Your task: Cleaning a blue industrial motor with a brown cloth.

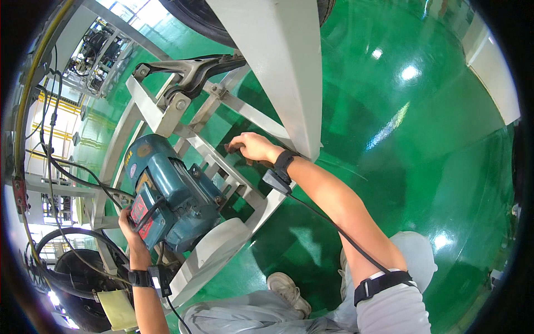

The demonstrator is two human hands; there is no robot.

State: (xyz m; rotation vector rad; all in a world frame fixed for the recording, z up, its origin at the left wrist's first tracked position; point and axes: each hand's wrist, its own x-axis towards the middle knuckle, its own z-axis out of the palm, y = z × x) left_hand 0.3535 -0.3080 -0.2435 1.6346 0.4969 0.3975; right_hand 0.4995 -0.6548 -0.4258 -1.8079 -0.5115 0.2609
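Note:
A blue-green electric motor (177, 183) with a red label on its terminal box sits on a light grey metal frame (245, 186). My left hand (132, 229) grips the edge of that terminal box, its fingers partly hidden behind it. In my right hand (257, 148) is a crumpled brown rag (236, 148), part of which shows below the palm. The closed right hand is over the frame's bars, to the right of the motor. Both wrists wear black straps with small grey devices and cables.
A black suspension arm (194, 72) is bolted to the frame beyond the motor. A wide grey beam (283, 61) rises at the top, by a tyre (194, 16). Cables and hoses (53, 150) hang at the left. A yellow pad (118, 309) is at lower left. The floor is glossy green.

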